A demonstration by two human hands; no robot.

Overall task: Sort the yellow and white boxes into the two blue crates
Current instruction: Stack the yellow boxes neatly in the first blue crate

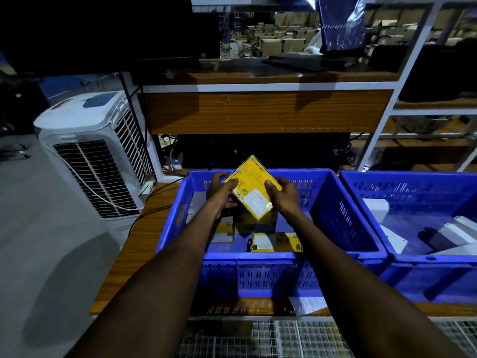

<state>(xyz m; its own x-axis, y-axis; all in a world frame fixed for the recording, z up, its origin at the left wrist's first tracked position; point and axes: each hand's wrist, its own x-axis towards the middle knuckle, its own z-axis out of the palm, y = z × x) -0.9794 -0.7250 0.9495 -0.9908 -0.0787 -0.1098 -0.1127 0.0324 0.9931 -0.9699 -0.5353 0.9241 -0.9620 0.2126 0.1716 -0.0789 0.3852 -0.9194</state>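
Left hand [219,188], right hand [284,197]: both grasping one yellow box [251,186] by opposite edges, tilted, above the left blue crate [258,277]. Inside it: more yellow boxes [263,242]. Right blue crate [426,259], just beside: white boxes [464,228]. Both on wooden table [144,228].

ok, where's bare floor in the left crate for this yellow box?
Free: left crate floor strip between the lying yellow boxes and its right wall. Crowded: left half, packed boxes below the left hand, which with the right hand holds the held box.
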